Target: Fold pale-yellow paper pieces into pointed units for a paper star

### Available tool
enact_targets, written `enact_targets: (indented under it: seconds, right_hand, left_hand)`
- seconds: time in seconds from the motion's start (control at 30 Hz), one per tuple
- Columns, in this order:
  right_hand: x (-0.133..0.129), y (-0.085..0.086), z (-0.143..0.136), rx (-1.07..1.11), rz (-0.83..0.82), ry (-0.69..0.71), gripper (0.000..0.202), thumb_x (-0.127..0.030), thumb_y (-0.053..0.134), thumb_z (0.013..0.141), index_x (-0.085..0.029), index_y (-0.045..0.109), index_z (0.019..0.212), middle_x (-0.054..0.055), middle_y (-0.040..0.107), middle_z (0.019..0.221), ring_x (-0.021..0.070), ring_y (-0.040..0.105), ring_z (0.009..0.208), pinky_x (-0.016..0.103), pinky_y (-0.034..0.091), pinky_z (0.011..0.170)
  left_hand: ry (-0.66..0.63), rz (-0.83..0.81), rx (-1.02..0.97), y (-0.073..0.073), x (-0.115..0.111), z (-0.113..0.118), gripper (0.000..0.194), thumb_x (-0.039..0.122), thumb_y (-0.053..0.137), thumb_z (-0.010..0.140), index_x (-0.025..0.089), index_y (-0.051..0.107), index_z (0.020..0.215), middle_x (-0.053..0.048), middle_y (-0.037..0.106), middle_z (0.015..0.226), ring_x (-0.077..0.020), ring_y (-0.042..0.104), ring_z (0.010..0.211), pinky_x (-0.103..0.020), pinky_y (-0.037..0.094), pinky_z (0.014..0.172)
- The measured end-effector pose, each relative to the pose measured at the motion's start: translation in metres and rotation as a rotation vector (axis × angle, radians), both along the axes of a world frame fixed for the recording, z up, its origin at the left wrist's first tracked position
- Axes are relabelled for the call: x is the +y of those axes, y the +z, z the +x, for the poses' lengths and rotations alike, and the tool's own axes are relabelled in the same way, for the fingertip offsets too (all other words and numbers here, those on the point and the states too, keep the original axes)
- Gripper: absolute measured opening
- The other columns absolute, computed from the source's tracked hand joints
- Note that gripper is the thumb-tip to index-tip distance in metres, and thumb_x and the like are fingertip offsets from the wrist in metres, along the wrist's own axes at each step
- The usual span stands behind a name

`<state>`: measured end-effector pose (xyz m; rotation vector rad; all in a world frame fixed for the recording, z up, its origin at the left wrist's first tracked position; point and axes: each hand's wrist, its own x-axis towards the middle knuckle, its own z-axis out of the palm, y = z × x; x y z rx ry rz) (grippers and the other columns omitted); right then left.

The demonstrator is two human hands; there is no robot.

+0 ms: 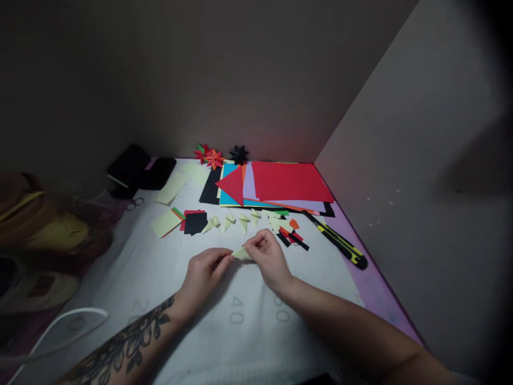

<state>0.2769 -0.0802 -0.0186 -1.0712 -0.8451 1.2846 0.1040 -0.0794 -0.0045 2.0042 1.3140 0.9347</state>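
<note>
L hand (203, 271) & R hand (270, 261) are pinching pale paper (241, 254) btwn fingers (224, 252), poss. risking tears w/ uneven pulling.

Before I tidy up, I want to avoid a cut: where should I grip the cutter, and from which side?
Probably by the thick near half of the cutter, coming from the near side: it lies slanted, wide end nearer, narrow tip pointing away.
</note>
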Motion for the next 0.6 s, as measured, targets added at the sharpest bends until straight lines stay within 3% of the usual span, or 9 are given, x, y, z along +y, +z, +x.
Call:
enact_targets:
  seconds: [0.3, 0.6]
  right_hand:
    - [-0.0026, 0.0023, -0.0011, -0.007, -0.008, 0.042, 0.024, -0.027, 0.071, 0.074, -0.022, 0.048, 0.078, -0.004, 0.064, 0.072, 0.0122, 0.057, 0.066, 0.024, 0.044, 0.061]
    - [-0.004, -0.0021, 0.0004, -0.216, 0.027, 0.086, 0.016, -0.028, 0.068, 0.075, -0.022, 0.055, 0.081, -0.002, 0.062, 0.077, 0.0153, 0.059, 0.075, 0.027, 0.047, 0.069]
  left_hand:
    - [-0.005, -0.03, -0.019, 0.0057, 0.0006, 0.0008, 0.017, 0.029, 0.058, 0.087, 0.018, 0.072, 0.084, -0.003, 0.074, 0.08, -0.0154, 0.068, 0.069, -0.025, 0.053, 0.065]
    - [-0.004, -0.144, -0.041, 0.0092, 0.0003, 0.0025, 0.021, 0.032, 0.056, 0.087, 0.018, 0.071, 0.081, -0.004, 0.073, 0.08, -0.016, 0.066, 0.069, -0.025, 0.051, 0.065]
